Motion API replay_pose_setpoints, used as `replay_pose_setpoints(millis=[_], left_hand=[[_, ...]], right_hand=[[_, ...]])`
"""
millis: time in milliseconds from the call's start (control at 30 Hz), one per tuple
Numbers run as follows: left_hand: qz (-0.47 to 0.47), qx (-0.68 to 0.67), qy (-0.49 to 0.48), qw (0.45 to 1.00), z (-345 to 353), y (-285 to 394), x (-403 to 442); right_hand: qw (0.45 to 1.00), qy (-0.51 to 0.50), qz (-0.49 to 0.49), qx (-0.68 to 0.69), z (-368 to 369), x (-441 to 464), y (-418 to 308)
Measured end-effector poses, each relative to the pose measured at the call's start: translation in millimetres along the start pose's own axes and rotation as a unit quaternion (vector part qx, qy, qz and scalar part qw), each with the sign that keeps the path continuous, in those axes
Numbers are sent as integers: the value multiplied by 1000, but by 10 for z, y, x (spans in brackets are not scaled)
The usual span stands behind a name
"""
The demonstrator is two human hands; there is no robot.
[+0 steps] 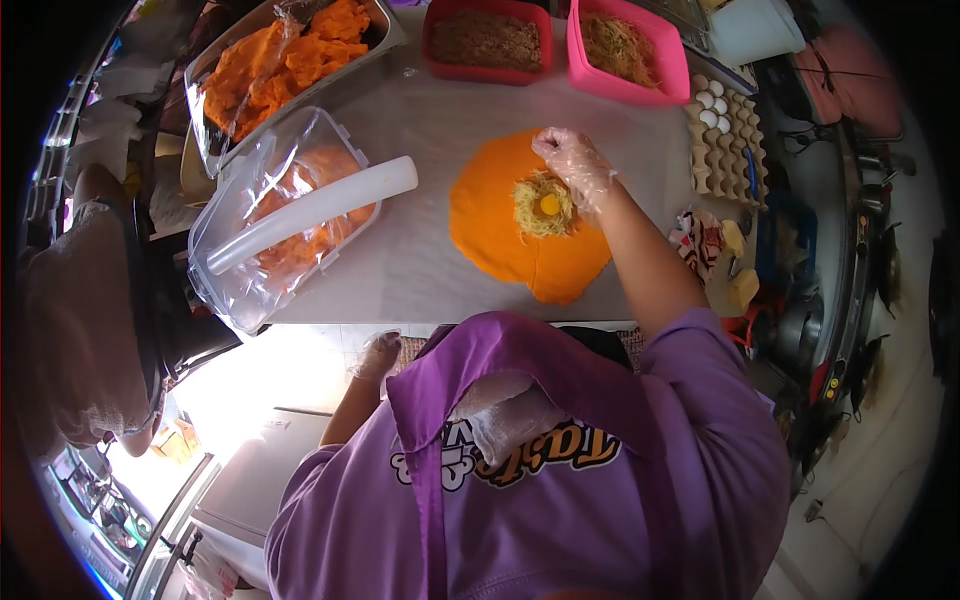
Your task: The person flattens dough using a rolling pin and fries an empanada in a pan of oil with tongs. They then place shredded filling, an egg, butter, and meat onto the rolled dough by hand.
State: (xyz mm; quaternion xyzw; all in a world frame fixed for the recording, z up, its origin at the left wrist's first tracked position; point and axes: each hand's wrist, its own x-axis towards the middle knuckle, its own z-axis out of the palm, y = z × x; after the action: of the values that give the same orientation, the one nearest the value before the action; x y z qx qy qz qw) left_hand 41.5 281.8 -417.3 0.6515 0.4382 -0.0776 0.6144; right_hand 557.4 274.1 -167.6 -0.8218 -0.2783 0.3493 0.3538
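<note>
A flat round sheet of orange dough [490,215] lies on the table, with a nest of pale shredded filling [532,222] on it. A yellow egg yolk [550,204] sits in the middle of the filling. My right hand [578,168], in a clear plastic glove, is over the upper right part of the dough. Its fingertips are pinched together near the dough's far edge; what they hold, if anything, I cannot make out. My left hand [378,357], also gloved, hangs below the table's front edge, away from the dough; its fingers are too unclear to read.
To the left, a white rolling pin [315,213] rests across a clear tub [222,250] of orange dough, below a metal tray [390,40] of more. Behind are a red tub [487,78] of brown filling and a pink tub [625,97] of shreds. An egg carton [725,170] stands right.
</note>
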Motion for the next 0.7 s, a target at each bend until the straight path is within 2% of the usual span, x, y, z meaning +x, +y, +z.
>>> replay_pose_setpoints(millis=[33, 67, 100, 133, 167, 233, 267, 333, 367, 433, 467, 500, 567, 600, 633, 667, 700], left_hand=[[1, 3, -8, 1000, 10, 16, 87], [-6, 87, 11, 996, 47, -74, 208], [-10, 172, 30, 985, 62, -116, 291], [53, 187, 79, 978, 66, -128, 303], [61, 190, 62, 978, 30, 298, 145], [77, 199, 7, 977, 182, 568, 190], [83, 204, -25, 975, 302, 678, 200], [96, 213, -82, 969, 485, 869, 181], [101, 216, -105, 965, 554, 947, 168], [106, 225, -139, 959, 634, 1011, 147], [107, 230, -152, 955, 644, 1023, 138], [108, 234, -161, 953, 647, 1039, 135], [108, 243, -172, 949, 618, 1130, 134], [107, 247, -175, 947, 588, 1142, 137], [105, 252, -177, 946, 553, 1151, 133], [103, 256, -180, 944, 523, 1193, 126], [101, 260, -183, 943, 493, 1203, 122]], right_hand=[[994, -22, -26, 100, -135, -145, 119], [995, -60, -36, 77, -324, -330, 151], [992, -116, -26, 33, -507, -469, 316], [985, -169, -15, -11, -684, -610, 479], [988, -155, -2, -10, -845, -783, 597], [940, -266, 113, -179, -1138, -1252, 828], [942, -253, 138, -171, -1260, -1486, 1065], [916, -224, 289, -162, -1421, -1925, 1659], [915, -214, 305, -155, -1517, -2202, 1871], [908, -196, 124, -350, -1626, -2661, 2149], [864, -239, 300, -327, -1604, -2628, 1820], [864, -237, 305, -323, -1652, -2803, 1975], [953, -154, 67, -252, -1772, -3141, 2376], [954, -153, 66, -249, -1702, -3032, 2213], [942, -93, 229, -227, -1603, -2844, 2036], [900, -32, 386, -200, -1501, -2671, 1896], [920, 11, 323, -221, -1414, -2546, 2007]])
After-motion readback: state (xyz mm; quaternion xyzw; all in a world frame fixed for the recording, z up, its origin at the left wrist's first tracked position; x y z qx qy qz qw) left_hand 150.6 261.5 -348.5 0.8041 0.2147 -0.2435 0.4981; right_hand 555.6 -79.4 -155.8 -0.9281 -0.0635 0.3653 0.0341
